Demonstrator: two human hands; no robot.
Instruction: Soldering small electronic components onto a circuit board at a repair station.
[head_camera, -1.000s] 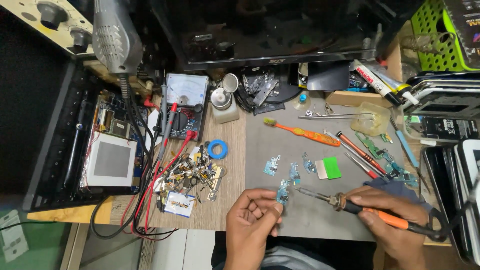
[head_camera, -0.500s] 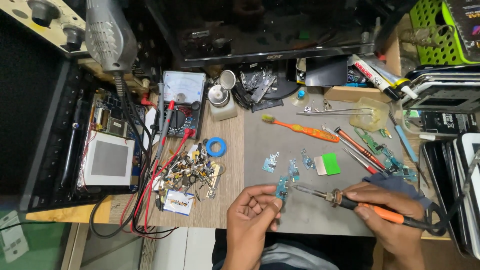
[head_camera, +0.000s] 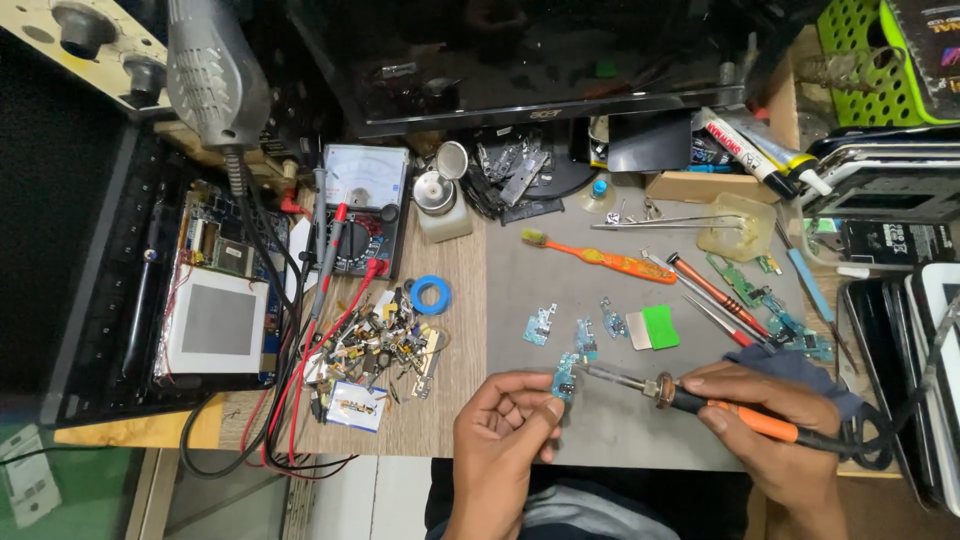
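On the grey mat (head_camera: 620, 440), left hand (head_camera: 500, 440) pinches a small board (head_camera: 566, 377) while right hand (head_camera: 775, 430) grips the soldering iron (head_camera: 690, 398) touching it (other boards (head_camera: 585, 330) lie untouched).

- A small circuit board (head_camera: 566, 378) sat pinched at the tips of the left hand (head_camera: 500, 440).
- The soldering iron (head_camera: 700, 402), gripped in the right hand (head_camera: 775, 430), touched that board from the right.
- More small boards (head_camera: 585, 330) lay just beyond the fingertips.
- A heap of loose parts (head_camera: 385, 345) lay left of the left fingers.
- A toothbrush (head_camera: 598, 256) lay farther beyond the fingers.
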